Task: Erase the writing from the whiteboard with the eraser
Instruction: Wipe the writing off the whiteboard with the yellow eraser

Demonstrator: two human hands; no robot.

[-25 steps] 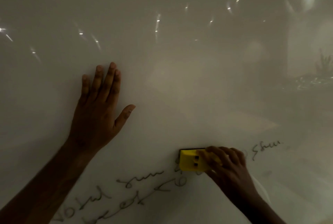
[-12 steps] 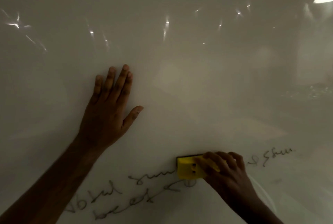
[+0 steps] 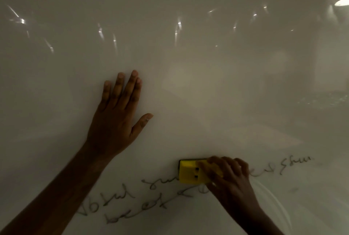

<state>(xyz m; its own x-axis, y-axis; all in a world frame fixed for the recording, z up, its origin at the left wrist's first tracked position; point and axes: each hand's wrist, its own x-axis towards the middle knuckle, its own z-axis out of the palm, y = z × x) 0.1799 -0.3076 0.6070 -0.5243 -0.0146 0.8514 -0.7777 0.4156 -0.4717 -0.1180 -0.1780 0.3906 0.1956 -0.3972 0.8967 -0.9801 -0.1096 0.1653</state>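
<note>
- On the whiteboard [image 3: 188, 83] I see dark handwriting [image 3: 120, 203] low down, in two slanted rows on the left; I can't read a single word of it.
- Right of the eraser [image 3: 190, 173] a short scribble [image 3: 294, 164] stands on the board, just as unreadable to me.
- I find no label, brand or number on the eraser's yellow back.

Likely an office or classroom, dimly lit. A large glossy whiteboard [image 3: 188, 87] fills the view, bearing marker writing [image 3: 120, 202]. It reflects a ceiling light [image 3: 342, 2].
</note>
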